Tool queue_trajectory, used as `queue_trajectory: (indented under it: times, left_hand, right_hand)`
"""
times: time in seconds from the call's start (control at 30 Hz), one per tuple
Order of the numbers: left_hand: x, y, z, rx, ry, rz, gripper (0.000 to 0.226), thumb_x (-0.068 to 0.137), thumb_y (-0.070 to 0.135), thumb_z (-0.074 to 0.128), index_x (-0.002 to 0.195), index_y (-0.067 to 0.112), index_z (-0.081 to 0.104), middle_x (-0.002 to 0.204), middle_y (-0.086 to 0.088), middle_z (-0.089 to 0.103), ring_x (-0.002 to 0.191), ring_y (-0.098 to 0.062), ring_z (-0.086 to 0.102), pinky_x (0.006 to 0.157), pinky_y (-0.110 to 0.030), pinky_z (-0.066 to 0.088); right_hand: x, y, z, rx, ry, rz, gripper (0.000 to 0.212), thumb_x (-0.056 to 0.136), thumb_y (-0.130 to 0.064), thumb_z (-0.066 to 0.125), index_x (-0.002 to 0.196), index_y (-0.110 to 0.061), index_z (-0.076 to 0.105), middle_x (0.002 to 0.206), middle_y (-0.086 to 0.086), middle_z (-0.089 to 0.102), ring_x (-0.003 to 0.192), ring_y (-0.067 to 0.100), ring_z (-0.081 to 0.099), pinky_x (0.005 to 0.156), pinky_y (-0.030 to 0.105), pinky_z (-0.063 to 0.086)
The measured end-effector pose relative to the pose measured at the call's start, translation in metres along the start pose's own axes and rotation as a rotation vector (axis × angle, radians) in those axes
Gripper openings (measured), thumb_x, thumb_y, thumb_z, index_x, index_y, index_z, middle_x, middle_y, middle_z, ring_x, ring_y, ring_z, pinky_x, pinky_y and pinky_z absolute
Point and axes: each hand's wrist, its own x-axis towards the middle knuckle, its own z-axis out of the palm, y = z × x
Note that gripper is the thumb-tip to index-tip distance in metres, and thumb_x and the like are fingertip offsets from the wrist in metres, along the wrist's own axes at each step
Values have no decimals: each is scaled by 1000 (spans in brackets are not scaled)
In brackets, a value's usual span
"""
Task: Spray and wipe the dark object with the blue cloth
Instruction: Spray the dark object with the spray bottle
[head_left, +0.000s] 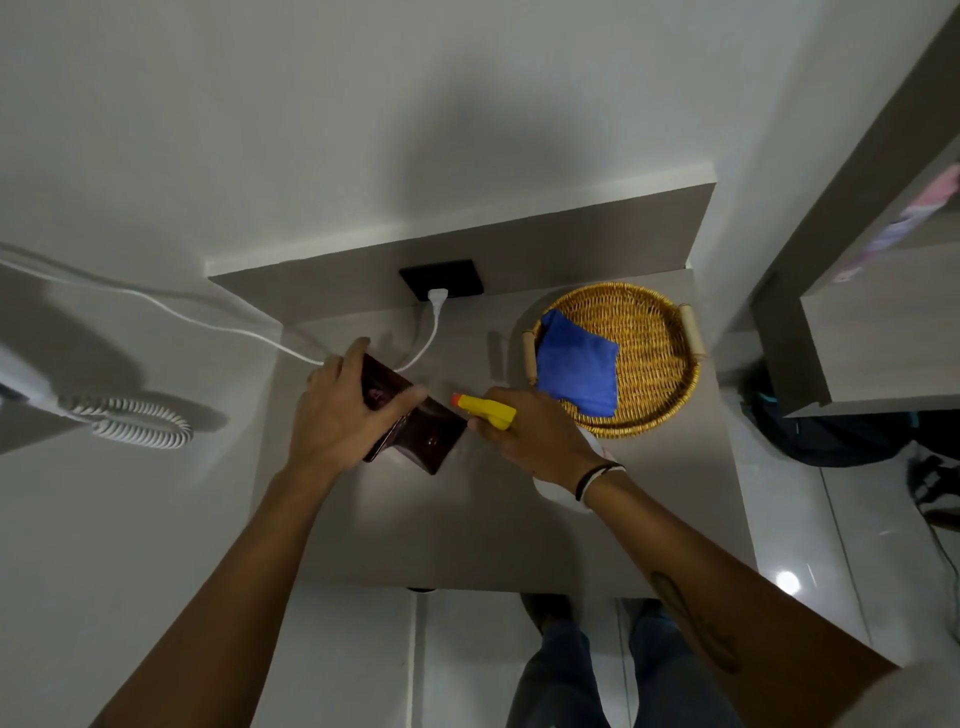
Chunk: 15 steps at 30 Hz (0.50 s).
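Note:
My left hand (340, 410) grips a dark, glossy, folded object (423, 439), holding it tilted just above the grey table (467, 519). My right hand (535, 434) is wrapped around a white spray bottle (558, 493) with a yellow nozzle head (485, 408). The orange tip of the nozzle points left at the dark object, a short way from it. A folded blue cloth (576, 364) lies in the left part of a round wicker tray (654, 364) at the back right of the table, untouched.
A white cable (431, 332) runs from a black wall socket (441, 280) down behind the dark object and off to the left. A coiled white cord (140, 423) lies on the left surface. A grey shelf unit (857, 312) stands on the right, with dark bags (841, 431) on the floor.

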Motion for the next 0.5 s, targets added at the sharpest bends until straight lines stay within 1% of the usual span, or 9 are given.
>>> queue_trajectory:
  times: [0.07, 0.1, 0.13, 0.17, 0.23, 0.33, 0.37, 0.43, 0.5]
  left_hand:
    - [-4, -4, -1, -18, -19, 91, 104, 78, 79, 73, 161, 27, 37, 144, -12, 54, 136, -35, 51, 110, -56, 49]
    - [-6, -7, 0, -30, -9, 98, 102, 77, 75, 76, 160, 27, 40, 142, -11, 53, 134, -34, 52, 108, -53, 50]
    - [-7, -9, 1, -44, 16, 91, 98, 77, 72, 79, 157, 27, 44, 139, -10, 54, 131, -33, 54, 105, -50, 52]
    - [-7, -10, 2, -60, 40, 75, 93, 77, 70, 80, 154, 28, 48, 136, -9, 54, 127, -31, 57, 103, -48, 52]
    - [-6, -15, 4, -136, 58, 9, 82, 77, 72, 77, 145, 32, 55, 132, -7, 54, 119, -27, 59, 101, -44, 53]
    - [-5, -25, 4, -416, 22, -105, 58, 78, 76, 66, 125, 41, 64, 125, -4, 60, 111, -21, 63, 94, -35, 50]
    - [-6, -28, 4, -539, 5, -122, 51, 80, 74, 66, 118, 40, 68, 120, -3, 65, 108, -22, 67, 92, -37, 53]
    - [-7, -35, 8, -710, -8, -142, 43, 85, 67, 67, 113, 34, 71, 112, -4, 71, 105, -23, 72, 94, -47, 60]
    - [-8, -41, 11, -781, -13, -201, 43, 86, 66, 66, 114, 33, 70, 122, -12, 68, 111, -27, 71, 101, -53, 59]
  right_hand:
    - [-1, 0, -2, -8, 11, -8, 23, 103, -35, 63, 86, -21, 59, 71, -9, 55, 61, 9, 54, 58, 30, 46]
    - [-1, 0, -3, -5, 16, -11, 23, 103, -35, 64, 84, -24, 56, 69, -11, 53, 60, 6, 52, 56, 25, 42]
    - [-2, 0, -5, 0, 19, -18, 23, 103, -34, 65, 83, -25, 56, 68, -11, 53, 60, 6, 53, 56, 24, 40]
    - [-2, -1, -6, 5, 18, -29, 23, 102, -33, 65, 83, -22, 58, 69, -9, 56, 61, 9, 55, 56, 26, 42]
    - [-2, -3, -6, 5, -3, -63, 21, 101, -32, 67, 86, -17, 64, 74, -2, 65, 66, 17, 62, 58, 35, 49]
    - [-4, -7, -4, -33, -26, -124, 21, 100, -36, 67, 89, -18, 66, 78, -1, 68, 70, 20, 64, 62, 42, 52]
    - [-3, -10, -2, -31, -31, -137, 22, 101, -37, 66, 90, -18, 66, 78, -1, 67, 70, 21, 64, 63, 43, 53]
    - [-2, -13, -1, -6, -31, -159, 22, 100, -37, 67, 91, -17, 67, 77, -3, 65, 69, 20, 63, 63, 40, 52]
    - [0, -17, 0, 1, -28, -174, 22, 100, -36, 68, 92, -16, 68, 77, -2, 66, 69, 19, 63, 64, 39, 52]
